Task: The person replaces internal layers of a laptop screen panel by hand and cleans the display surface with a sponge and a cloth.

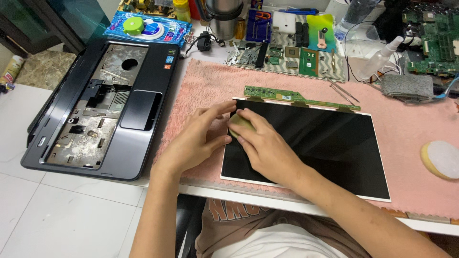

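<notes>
A bare black laptop screen panel [330, 143] lies flat on a pink fluffy towel [406, 129], with a green circuit strip [287, 95] along its far edge. My right hand [263, 143] presses a small yellowish-green pad [237, 123] onto the panel's near-left corner. My left hand [198, 136] rests beside it, fingers spread over the panel's left edge and the towel, thumb touching the panel's side.
A stripped dark laptop base [100, 110] lies at the left, hanging over the table edge. A round white-and-yellow sponge [442, 160] sits on the towel at right. Small parts, tweezers [344, 91], a spray bottle [380, 59] and a green circuit board [432, 38] crowd the back.
</notes>
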